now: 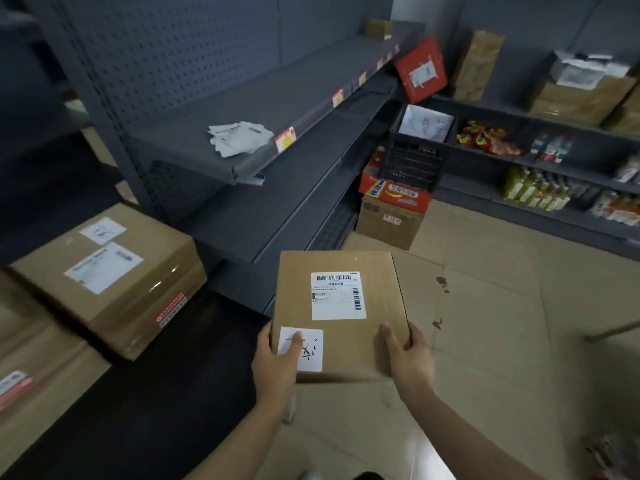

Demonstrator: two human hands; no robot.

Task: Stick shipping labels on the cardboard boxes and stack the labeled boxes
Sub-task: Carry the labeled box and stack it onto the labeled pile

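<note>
Head view: both hands carry a small cardboard box (341,313) at its near edge, above the cardboard-covered floor (485,341), just right of the dark shelving unit (242,109). Left hand (277,365) grips the near-left corner, thumb lying on the small handwritten sticker (301,348), other fingers under the box. Right hand (410,358) holds the near-right corner, thumb on top, fingers curled round the side. Barcode shipping label (338,295) already sits flat on the top face, so labeling looks done and the step in hand is prob. stacking.

To do it well: keep the box level w/ both hands and the label face up. Carry it left to the big labeled box (110,271) on the low platform, the likeliest stack base. Lower it square to the edges and centred, then slide the fingers out from under w/o dragging it. Best not to rub the sticker w/ the thumb, since its edges may lift.

Hard to tell: the left hand's fingers are hidden under the box. Text on both labels is too blurred to read. Another carton (20,386) at far left is cut off by the frame edge. Loose white sheets (239,136) on the shelf may be spare labels, can't confirm. Whether the big box is the intended stack isn't shown.
</note>
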